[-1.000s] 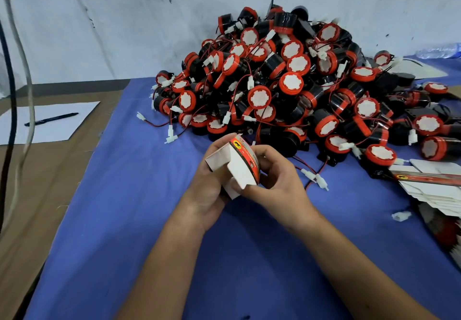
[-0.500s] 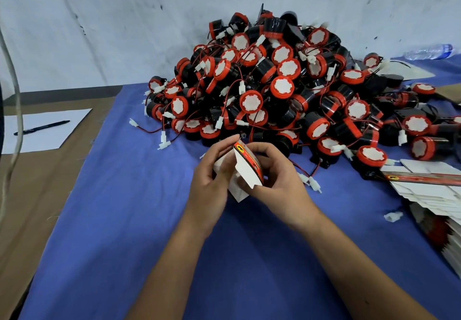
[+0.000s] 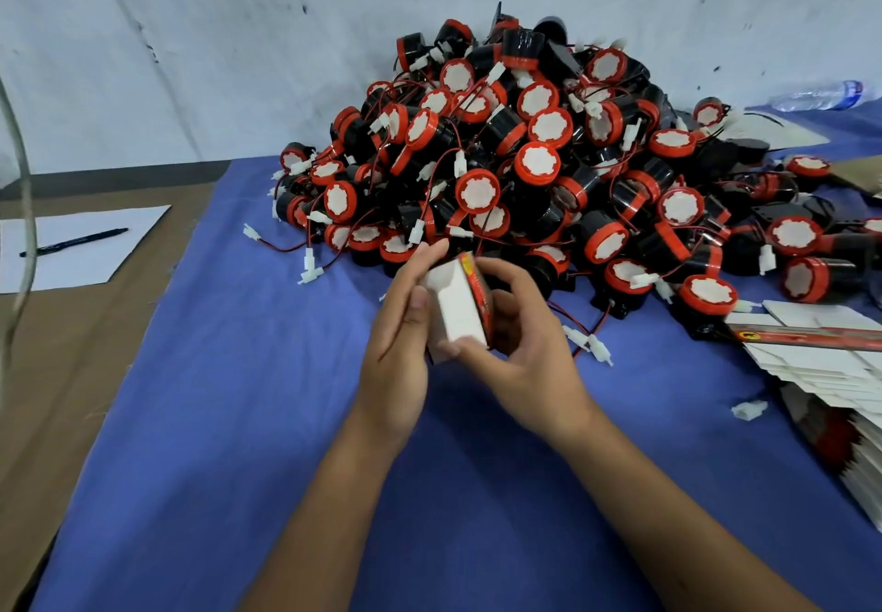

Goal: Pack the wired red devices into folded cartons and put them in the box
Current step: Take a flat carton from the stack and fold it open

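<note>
In the head view we see both hands meeting over the blue cloth, just in front of the pile of wired red devices. Between them is a small carton, white on its broad face with a red printed edge on its right side. Its long axis runs from near us up and away, tilted slightly left, with the far end toward the pile.

Our left hand lies along the carton's left side, fingers fairly straight and the thumb pressed on the white face. Our right hand curls round the carton's right side, thumb under its near corner and fingers wrapped behind the red edge.

The carton's back and underside are hidden by the hands, and we cannot tell whether a device is inside. A stack of flat cartons is cut off by the right edge. At far left a pen lies on a sheet of paper, and a blurred bottle lies by the wall.
</note>
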`<state>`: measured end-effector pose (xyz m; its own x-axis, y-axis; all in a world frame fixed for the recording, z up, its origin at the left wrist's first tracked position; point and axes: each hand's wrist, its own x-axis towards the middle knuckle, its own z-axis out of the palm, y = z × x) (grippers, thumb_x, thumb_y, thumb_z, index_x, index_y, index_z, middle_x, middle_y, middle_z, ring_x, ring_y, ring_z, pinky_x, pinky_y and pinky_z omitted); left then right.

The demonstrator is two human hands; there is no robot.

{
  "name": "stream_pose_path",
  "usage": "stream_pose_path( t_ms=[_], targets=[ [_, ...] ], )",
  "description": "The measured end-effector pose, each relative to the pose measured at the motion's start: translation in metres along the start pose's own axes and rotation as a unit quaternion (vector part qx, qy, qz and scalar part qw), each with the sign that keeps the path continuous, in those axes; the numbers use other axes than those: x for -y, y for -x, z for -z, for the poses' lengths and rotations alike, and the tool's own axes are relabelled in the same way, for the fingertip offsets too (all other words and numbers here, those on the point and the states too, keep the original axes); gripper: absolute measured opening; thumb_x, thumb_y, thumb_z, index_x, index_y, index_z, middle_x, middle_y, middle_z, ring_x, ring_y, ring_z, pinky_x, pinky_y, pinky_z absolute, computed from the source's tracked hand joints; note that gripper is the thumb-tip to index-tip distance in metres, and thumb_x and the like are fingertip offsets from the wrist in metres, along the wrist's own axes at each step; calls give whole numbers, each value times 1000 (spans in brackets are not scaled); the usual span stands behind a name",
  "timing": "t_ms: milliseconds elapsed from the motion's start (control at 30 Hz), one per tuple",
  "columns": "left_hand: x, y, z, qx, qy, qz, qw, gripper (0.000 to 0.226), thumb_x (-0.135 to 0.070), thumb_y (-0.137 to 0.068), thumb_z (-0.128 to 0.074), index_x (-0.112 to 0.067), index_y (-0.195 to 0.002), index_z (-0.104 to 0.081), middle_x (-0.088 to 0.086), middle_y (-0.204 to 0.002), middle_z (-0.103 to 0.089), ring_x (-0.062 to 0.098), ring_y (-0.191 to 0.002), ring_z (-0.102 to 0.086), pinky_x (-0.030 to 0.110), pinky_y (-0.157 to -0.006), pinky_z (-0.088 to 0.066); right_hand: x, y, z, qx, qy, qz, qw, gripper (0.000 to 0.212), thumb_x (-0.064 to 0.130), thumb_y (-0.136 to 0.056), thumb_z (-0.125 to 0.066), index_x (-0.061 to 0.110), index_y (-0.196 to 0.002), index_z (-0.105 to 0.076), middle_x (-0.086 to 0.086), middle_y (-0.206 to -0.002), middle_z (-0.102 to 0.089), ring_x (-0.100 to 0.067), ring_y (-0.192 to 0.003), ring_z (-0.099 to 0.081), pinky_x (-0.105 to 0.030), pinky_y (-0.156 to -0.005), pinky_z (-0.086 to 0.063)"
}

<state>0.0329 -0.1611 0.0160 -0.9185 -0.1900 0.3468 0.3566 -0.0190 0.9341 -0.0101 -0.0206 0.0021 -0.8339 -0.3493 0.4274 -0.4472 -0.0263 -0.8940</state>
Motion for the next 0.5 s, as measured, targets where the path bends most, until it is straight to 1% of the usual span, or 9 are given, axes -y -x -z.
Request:
stream_pose_path(
  t_ms=[67, 100, 167, 200, 267, 333, 400, 433, 500],
  targets=[
    [0, 2, -2, 47, -13, -9, 999, 41, -39, -108, -41, -38, -148, -52, -8, -160, -42, 25, -149, -40, 51, -113, -46, 3, -4, 2, -26, -76, -25, 996, 61, 35, -87, -78, 37, -139, -46, 0, -115, -70, -26, -93, -72, -37, -65, -59],
    [0, 4, -4, 73, -33, -25, 996, 42, -42, -105, -44, -45, -145, -53, -10, -164, -35, 22, -152, -34, 50, -116, -45, 4, -4, 3, -32, -109, -36, 993, 59, 33, -90, -77, 36, -140, -46, -5, -113, -71, -28, -87, -73, -36, -61, -58],
    [-1, 6, -9, 93, -87, -60, 990, 40, -43, -102, -47, -61, -137, -53, -21, -162, -29, 12, -153, -30, 40, -115, -46, 8, -5, 5, -39, -157, -64, 985, 61, 34, -89, -76, 31, -142, -45, -9, -112, -73, -28, -84, -74, -33, -61, -57],
    [-1, 7, -10, 87, -110, -80, 987, 39, -42, -102, -48, -62, -136, -53, -22, -161, -30, 11, -153, -31, 35, -114, -46, 9, -5, 7, -36, -178, -77, 980, 64, 34, -88, -77, 30, -142, -44, -10, -113, -73, -27, -85, -74, -33, -62, -57],
    [2, 7, -11, 62, -129, -106, 984, 35, -41, -103, -50, -49, -135, -61, -10, -161, -33, 17, -150, -36, 28, -110, -47, 13, -5, 11, -7, -213, -97, 972, 67, 32, -85, -78, 29, -144, -45, -11, -116, -72, -28, -89, -72, -35, -64, -56],
    [3, 6, -13, 33, -138, -107, 984, 33, -41, -102, -54, -34, -129, -71, 1, -161, -35, 22, -149, -39, 22, -105, -50, 15, -5, 13, 38, -238, -110, 964, 74, 30, -83, -79, 28, -148, -43, -12, -125, -68, -34, -103, -70, -45, -74, -59],
    [5, 7, -16, 14, -148, -107, 983, 30, -38, -102, -55, -29, -123, -74, 1, -162, -34, 20, -149, -39, 19, -100, -52, 16, -3, 13, 70, -268, -119, 953, 81, 38, -84, -79, 24, -153, -39, -16, -136, -63, -42, -121, -63, -61, -94, -55],
    [6, 7, -17, 12, -153, -113, 982, 29, -35, -102, -55, -27, -122, -74, 1, -162, -34, 21, -149, -40, 22, -100, -53, 15, -3, 12, 74, -286, -126, 947, 80, 46, -87, -75, 21, -154, -38, -17, -140, -60, -44, -128, -58, -64, -100, -50],
    [7, 8, -18, 15, -184, -140, 973, 31, -27, -101, -52, -26, -125, -70, 3, -160, -36, 25, -148, -40, 34, -105, -52, 18, -3, 11, 61, -319, -151, 934, 74, 60, -93, -59, 16, -151, -45, -18, -144, -58, -42, -134, -54, -63, -106, -46]
  ],
)
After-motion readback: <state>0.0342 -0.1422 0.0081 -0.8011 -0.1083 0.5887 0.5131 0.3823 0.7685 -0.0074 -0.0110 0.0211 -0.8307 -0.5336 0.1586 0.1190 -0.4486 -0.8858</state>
